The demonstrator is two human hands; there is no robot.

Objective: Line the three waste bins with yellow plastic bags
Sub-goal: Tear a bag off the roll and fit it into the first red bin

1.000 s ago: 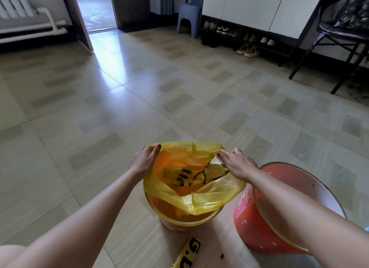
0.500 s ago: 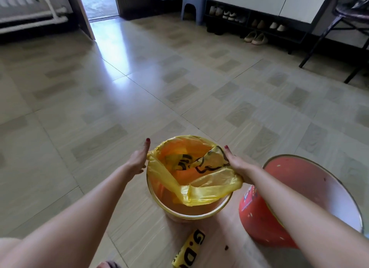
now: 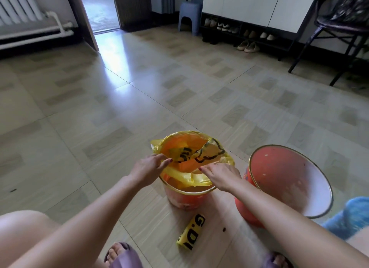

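Both hands have come to the near rim — left hand [image 3: 148, 168] pinching the yellow bag [image 3: 201, 157], right hand [image 3: 218, 174] fingers flat on it — first bin [image 3: 187, 196] half-lined, near edge next needs folding over.

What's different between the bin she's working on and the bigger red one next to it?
The small bin has a yellow bag inside, draped over its far rim; the red bin has no bag. The small bin stands upright; the red bin tilts toward the camera. Both hands, left hand and right hand, are at the small bin's bag, while nothing touches the red bin's rim. Both bins are round, reddish, with gold-coloured rims.
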